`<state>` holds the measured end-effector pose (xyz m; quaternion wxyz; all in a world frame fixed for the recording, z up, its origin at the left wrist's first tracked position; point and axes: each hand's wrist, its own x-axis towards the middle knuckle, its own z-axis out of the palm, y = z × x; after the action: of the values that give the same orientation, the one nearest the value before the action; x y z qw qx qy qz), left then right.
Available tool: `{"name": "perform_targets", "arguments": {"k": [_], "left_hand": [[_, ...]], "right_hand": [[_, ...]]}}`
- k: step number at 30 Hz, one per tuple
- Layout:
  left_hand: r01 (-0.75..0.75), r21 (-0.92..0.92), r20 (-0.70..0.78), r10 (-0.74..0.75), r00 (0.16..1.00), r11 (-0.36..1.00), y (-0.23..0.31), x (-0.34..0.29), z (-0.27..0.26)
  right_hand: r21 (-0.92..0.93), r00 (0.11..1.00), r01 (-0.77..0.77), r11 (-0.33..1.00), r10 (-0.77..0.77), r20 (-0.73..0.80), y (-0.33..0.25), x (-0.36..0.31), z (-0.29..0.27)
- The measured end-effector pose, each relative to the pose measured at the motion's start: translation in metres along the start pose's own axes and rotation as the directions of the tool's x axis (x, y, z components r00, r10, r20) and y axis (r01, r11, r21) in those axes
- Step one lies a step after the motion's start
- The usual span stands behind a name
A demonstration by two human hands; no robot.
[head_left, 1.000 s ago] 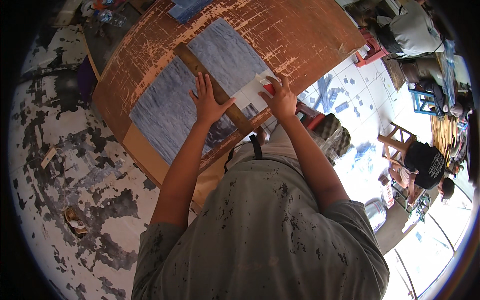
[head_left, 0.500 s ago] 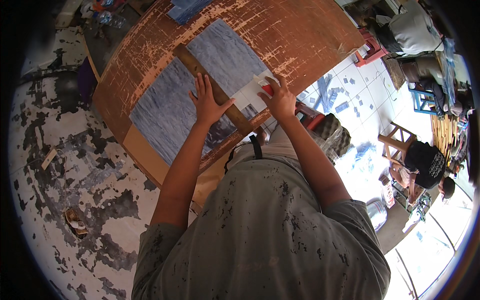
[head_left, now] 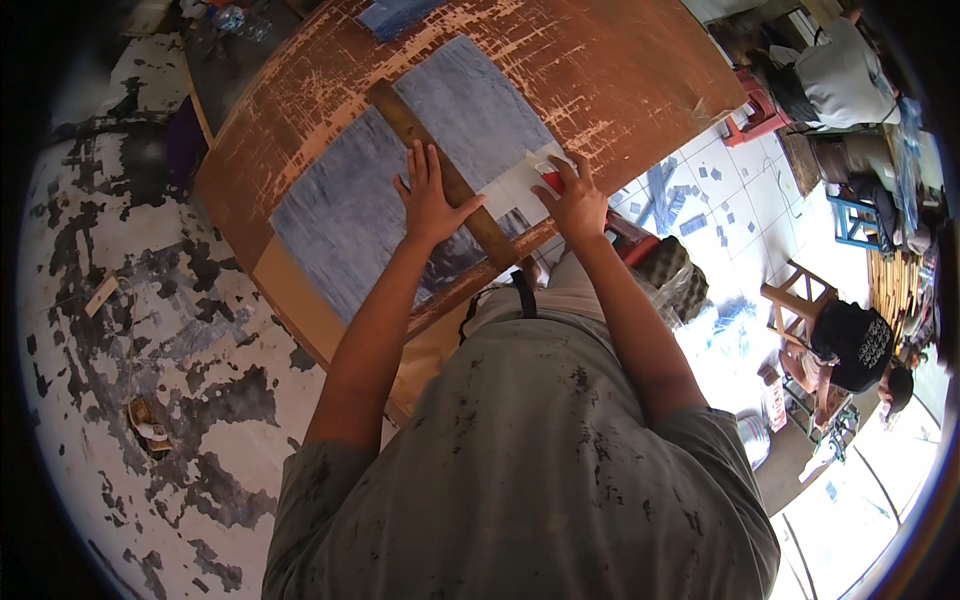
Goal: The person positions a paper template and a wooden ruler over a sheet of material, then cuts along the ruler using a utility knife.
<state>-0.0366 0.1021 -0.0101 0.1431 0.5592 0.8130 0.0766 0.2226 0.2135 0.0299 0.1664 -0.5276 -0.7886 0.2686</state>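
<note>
My left hand (head_left: 432, 205) lies flat with its fingers spread, pressing on a long brown wooden strip (head_left: 400, 115) and the sheet beside it. Under the strip is blue-grey marbled sheet material, one part (head_left: 335, 205) to its left and another part (head_left: 475, 105) to its right. Whether these are one piece or two, I cannot tell. My right hand (head_left: 580, 210) has its fingers curled round a small red object (head_left: 553, 181), its kind mostly hidden. A pale tiled patch (head_left: 515, 192) shows between that hand and the strip.
The scratched brown table (head_left: 640, 75) bears another blue sheet (head_left: 395, 15) at its far edge. Blue scraps (head_left: 690, 225) litter the tiled floor at right. A red stool (head_left: 755, 105) stands there too. One person (head_left: 850, 345) sits farther right; another (head_left: 845, 80) is at upper right.
The whole view has shifted slightly, the table now a little to the right. Both hands keep their places on the strip and at the red object.
</note>
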Motion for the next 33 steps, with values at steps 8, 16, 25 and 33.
{"name": "perform_targets", "arguments": {"k": [8, 16, 25, 33], "left_hand": [[0.015, 0.049, 0.129, -0.021, 0.991, 0.999, 0.000, 0.001, -0.022], [-0.013, 0.068, 0.218, -0.002, 0.976, 0.998, -0.008, 0.001, -0.031], [0.056, 0.082, 0.247, -0.075, 0.966, 0.995, 0.001, 0.007, -0.045], [0.064, 0.138, 0.283, -0.102, 0.954, 0.988, 0.005, 0.008, -0.047]], "right_hand": [[-0.027, 1.000, 0.012, 1.000, -0.012, -0.007, 0.003, -0.001, 0.006], [-0.050, 0.999, -0.005, 0.999, 0.007, 0.041, 0.003, -0.002, 0.006], [-0.077, 0.999, 0.016, 0.997, -0.013, 0.045, 0.003, -0.002, 0.009], [-0.027, 0.991, 0.132, 0.991, -0.132, -0.036, -0.008, 0.028, 0.022]]}}
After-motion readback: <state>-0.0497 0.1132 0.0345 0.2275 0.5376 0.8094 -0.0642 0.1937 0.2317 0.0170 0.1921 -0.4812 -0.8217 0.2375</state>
